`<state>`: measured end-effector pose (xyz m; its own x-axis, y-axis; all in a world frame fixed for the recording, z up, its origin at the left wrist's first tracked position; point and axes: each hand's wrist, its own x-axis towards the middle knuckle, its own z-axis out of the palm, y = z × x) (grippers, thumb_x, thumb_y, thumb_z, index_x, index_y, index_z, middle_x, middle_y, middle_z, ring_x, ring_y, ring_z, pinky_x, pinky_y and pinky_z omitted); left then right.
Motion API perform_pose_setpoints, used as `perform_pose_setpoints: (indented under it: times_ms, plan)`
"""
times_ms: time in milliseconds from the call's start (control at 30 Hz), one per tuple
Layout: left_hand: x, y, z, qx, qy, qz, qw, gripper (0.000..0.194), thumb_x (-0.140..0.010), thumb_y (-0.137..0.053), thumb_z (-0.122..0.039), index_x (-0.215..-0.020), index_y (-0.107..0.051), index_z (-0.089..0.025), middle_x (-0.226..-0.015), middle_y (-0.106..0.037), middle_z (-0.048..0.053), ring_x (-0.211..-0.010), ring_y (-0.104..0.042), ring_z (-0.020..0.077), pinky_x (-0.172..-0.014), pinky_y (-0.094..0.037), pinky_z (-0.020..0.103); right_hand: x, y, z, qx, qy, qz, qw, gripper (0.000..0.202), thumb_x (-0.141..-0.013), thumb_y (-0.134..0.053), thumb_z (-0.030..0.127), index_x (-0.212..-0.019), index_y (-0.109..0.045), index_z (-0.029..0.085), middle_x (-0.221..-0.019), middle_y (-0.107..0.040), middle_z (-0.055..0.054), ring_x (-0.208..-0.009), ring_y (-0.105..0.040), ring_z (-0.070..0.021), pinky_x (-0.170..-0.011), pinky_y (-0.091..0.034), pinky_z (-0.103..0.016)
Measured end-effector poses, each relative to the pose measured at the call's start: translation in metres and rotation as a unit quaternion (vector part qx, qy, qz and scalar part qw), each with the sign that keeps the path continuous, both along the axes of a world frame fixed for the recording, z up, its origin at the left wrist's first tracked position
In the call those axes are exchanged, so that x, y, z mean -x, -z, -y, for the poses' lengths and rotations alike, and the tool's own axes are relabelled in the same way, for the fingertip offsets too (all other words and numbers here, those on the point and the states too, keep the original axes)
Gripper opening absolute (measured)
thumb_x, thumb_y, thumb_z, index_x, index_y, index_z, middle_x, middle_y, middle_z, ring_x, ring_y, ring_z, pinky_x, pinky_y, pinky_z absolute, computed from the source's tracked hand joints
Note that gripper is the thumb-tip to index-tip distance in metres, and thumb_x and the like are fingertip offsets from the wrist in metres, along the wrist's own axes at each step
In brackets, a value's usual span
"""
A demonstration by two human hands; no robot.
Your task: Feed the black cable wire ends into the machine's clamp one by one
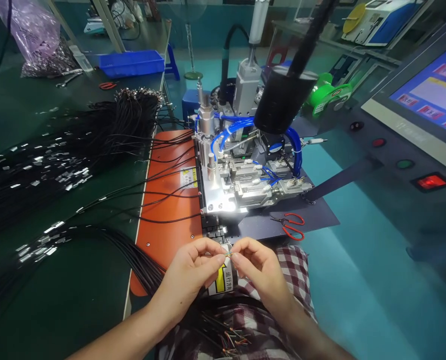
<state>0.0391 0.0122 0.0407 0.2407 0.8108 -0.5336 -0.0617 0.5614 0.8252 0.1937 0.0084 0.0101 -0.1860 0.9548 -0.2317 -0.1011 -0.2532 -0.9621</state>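
Note:
My left hand [196, 265] and my right hand [258, 265] meet at the lower middle, thumbs and forefingers pinched on thin coloured wire ends [228, 254]. The wires are too small to make out singly. Just behind the fingertips is the front of a metal machine [255, 192] with blue air tubes. Below the hands a white and yellow label [226, 280] shows. A bundle of black cables [144, 260] runs from the left under my left forearm, and stripped cable ends [232, 340] lie over the checked cloth on my lap.
An orange plate [170, 200] with several black cables across it lies left of the machine. Red-handled scissors [292, 227] rest on the dark base plate at right. Many black cables [129, 115] cover the green table. A screen panel [433, 100] stands at far right; a black cylinder [283, 100] hangs above.

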Motion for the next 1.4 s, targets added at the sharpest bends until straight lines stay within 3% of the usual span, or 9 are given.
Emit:
perform_pose_setpoints:
  times_ms: [767, 1400]
  plan:
    - [-0.001, 0.003, 0.001, 0.028, -0.027, 0.059, 0.998, 0.008, -0.081, -0.053, -0.018, -0.074, -0.052, -0.016, -0.053, -0.029, -0.009, -0.047, -0.017, 0.0053, -0.044, -0.014, 0.020, 0.013, -0.003, -0.003, 0.033, 0.011, 0.011, 0.999, 0.010, -0.073, -0.060, 0.022, -0.069, -0.056, 0.014, -0.061, -0.049, 0.004, -0.055, -0.038, -0.0086, -0.052, -0.033, -0.022]
    - [-0.002, 0.004, 0.002, 0.029, -0.020, 0.051, 0.998, 0.012, -0.081, -0.055, -0.023, -0.074, -0.051, -0.016, -0.053, -0.029, -0.009, -0.047, -0.017, 0.0056, -0.044, -0.013, 0.020, 0.009, -0.009, -0.005, 0.059, -0.018, 0.022, 0.998, 0.006, -0.071, -0.059, 0.015, -0.066, -0.055, 0.014, -0.057, -0.046, 0.005, -0.053, -0.039, -0.0075, -0.051, -0.033, -0.021]
